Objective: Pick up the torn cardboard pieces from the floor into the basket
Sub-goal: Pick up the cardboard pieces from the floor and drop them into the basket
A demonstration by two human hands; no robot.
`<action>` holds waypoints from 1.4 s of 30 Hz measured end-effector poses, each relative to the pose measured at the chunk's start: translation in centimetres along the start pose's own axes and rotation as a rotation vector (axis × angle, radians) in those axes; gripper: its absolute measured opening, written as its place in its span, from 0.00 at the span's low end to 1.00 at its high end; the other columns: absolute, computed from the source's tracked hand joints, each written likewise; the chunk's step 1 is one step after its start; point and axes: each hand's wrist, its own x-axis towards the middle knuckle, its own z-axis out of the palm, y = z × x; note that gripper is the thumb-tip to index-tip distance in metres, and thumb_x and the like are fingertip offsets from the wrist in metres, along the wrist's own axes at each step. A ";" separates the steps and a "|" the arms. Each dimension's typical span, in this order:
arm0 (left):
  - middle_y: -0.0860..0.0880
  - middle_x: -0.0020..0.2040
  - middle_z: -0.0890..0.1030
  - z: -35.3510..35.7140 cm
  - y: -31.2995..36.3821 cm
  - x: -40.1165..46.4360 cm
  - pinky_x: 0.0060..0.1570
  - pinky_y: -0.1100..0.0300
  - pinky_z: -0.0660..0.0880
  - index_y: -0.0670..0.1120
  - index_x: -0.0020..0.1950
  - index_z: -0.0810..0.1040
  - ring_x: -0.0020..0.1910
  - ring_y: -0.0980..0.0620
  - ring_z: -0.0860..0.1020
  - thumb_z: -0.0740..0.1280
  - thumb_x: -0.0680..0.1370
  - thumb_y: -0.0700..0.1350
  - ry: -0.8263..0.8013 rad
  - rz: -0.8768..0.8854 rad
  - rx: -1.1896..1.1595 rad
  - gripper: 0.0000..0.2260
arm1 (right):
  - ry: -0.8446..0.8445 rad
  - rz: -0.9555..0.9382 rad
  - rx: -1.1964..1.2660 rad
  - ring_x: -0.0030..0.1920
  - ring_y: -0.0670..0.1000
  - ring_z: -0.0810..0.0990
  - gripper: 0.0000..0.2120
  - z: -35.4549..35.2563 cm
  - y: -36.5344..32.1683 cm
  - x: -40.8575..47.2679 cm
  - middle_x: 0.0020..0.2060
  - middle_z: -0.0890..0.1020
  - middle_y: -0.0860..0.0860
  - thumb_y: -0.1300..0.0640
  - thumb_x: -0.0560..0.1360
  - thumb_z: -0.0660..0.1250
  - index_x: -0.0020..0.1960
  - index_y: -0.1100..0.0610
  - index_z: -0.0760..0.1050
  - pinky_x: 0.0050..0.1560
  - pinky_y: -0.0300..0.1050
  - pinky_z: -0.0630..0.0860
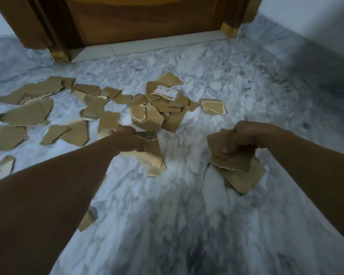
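both grips [130,140] [244,138] clutch cardboard [236,165]; basket unseen. gather from the heap [163,108] at 12 o'clock, adding few scraps so the stacks stay pinched.

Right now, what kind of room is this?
Probably indoors in a home, by a doorway: a grey-white marble floor, a wooden door with its frame, and plain walls. Torn cardboard pieces lie scattered on the floor.
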 end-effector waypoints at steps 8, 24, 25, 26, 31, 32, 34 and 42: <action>0.45 0.59 0.62 4.3 2.9 -1.0 0.57 0.49 0.76 0.45 0.65 0.74 0.59 0.42 0.71 0.79 0.61 0.45 0.082 -0.006 0.035 0.33 | 0.122 0.047 -0.205 0.69 0.63 0.64 0.56 4.3 6.2 -0.2 0.69 0.61 0.59 0.39 0.55 0.82 0.72 0.56 0.58 0.65 0.58 0.70; 0.45 0.60 0.77 3.5 2.3 0.2 0.57 0.53 0.76 0.47 0.66 0.71 0.59 0.45 0.76 0.80 0.61 0.49 0.041 0.064 0.111 0.36 | 0.013 -0.152 0.536 0.42 0.56 0.84 0.20 1.2 -1.7 -1.0 0.43 0.84 0.56 0.61 0.61 0.82 0.50 0.59 0.80 0.33 0.48 0.81; 0.45 0.59 0.77 3.3 2.1 0.4 0.53 0.56 0.77 0.46 0.65 0.73 0.57 0.46 0.77 0.79 0.62 0.49 0.050 0.063 0.098 0.33 | -0.007 -0.155 0.631 0.44 0.57 0.84 0.20 1.1 -2.7 -0.5 0.44 0.85 0.57 0.62 0.62 0.82 0.51 0.58 0.80 0.36 0.51 0.82; 0.45 0.58 0.78 2.7 1.7 0.7 0.47 0.59 0.76 0.45 0.63 0.75 0.55 0.47 0.78 0.79 0.63 0.49 0.060 0.073 0.096 0.31 | -0.037 -0.155 0.710 0.46 0.59 0.84 0.22 1.1 -4.0 -0.1 0.45 0.85 0.57 0.62 0.61 0.81 0.53 0.57 0.80 0.40 0.56 0.82; 0.42 0.59 0.77 -2.2 0.0 2.2 0.47 0.56 0.76 0.40 0.63 0.77 0.55 0.45 0.77 0.74 0.70 0.51 0.095 0.065 0.188 0.25 | -0.136 -0.177 0.981 0.42 0.55 0.85 0.23 1.5 -10.5 1.8 0.45 0.86 0.58 0.61 0.66 0.78 0.59 0.63 0.78 0.46 0.56 0.83; 0.41 0.62 0.75 -3.4 -0.6 2.6 0.50 0.55 0.75 0.40 0.65 0.75 0.58 0.43 0.76 0.73 0.72 0.51 0.118 0.038 0.190 0.26 | -0.118 -0.185 1.033 0.39 0.54 0.85 0.20 1.7 -11.9 2.1 0.44 0.86 0.57 0.62 0.68 0.77 0.58 0.63 0.78 0.41 0.54 0.83; 0.39 0.68 0.69 -5.7 -2.1 3.5 0.55 0.53 0.71 0.41 0.70 0.70 0.65 0.41 0.70 0.71 0.73 0.51 0.128 -0.033 0.157 0.29 | -0.078 -0.198 1.095 0.39 0.54 0.85 0.18 2.2 -14.3 2.4 0.45 0.85 0.56 0.62 0.69 0.76 0.58 0.64 0.79 0.40 0.52 0.83; 0.40 0.72 0.57 -8.5 -9.4 7.0 0.71 0.46 0.59 0.42 0.72 0.65 0.72 0.37 0.56 0.66 0.75 0.60 0.269 -0.338 0.063 0.33 | 0.188 -0.230 0.834 0.57 0.57 0.80 0.24 4.0 -18.8 6.7 0.60 0.79 0.55 0.53 0.72 0.75 0.63 0.62 0.75 0.52 0.47 0.78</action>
